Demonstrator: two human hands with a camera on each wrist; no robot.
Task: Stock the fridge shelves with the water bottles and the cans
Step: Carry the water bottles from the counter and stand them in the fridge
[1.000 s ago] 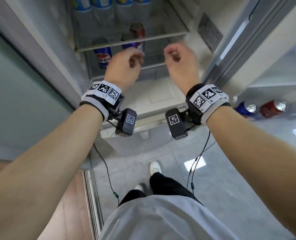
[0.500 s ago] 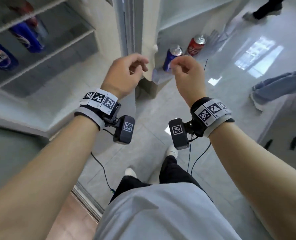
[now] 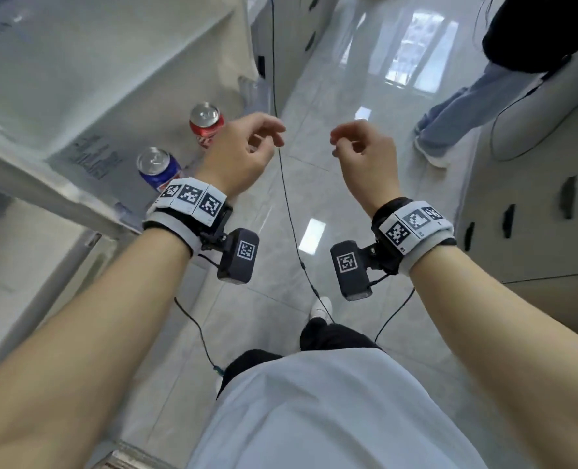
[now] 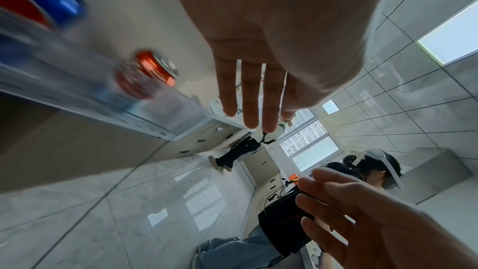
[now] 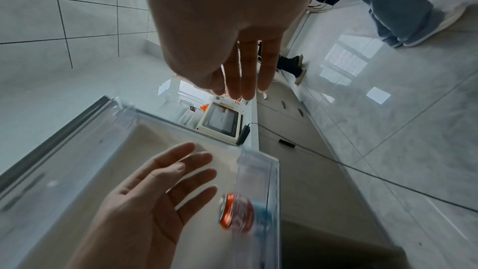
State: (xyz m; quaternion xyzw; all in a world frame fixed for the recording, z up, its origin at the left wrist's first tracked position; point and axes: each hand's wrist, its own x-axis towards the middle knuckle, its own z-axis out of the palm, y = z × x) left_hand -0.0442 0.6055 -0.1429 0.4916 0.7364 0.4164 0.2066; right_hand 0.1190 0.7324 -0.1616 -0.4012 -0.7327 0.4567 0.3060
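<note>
A red can (image 3: pixel 206 125) and a blue can (image 3: pixel 159 167) stand upright in the clear bin (image 3: pixel 250 91) of the open fridge door, at the left of the head view. My left hand (image 3: pixel 247 152) hovers just right of the red can, fingers loosely curled, holding nothing. My right hand (image 3: pixel 357 145) hangs level with it over the floor, also empty. In the left wrist view my left hand (image 4: pixel 258 97) shows straight fingers, with the red can (image 4: pixel 152 73) and blue can (image 4: pixel 46 3) blurred to its left. The right wrist view shows my right hand (image 5: pixel 243 73), and the red can (image 5: pixel 238 214) behind the bin wall. The fridge shelves are out of view.
A thin black cable (image 3: pixel 291 214) hangs between my hands. Another person in jeans (image 3: pixel 457 110) stands on the glossy tiled floor at the right. Cabinets with dark handles (image 3: pixel 534 204) line the right side. A microwave (image 5: pixel 222 122) sits on a far counter.
My view has swung right, from the fridge shelves to the open door and its two cans. Both empty hands came away from the shelves and spread a little apart.
</note>
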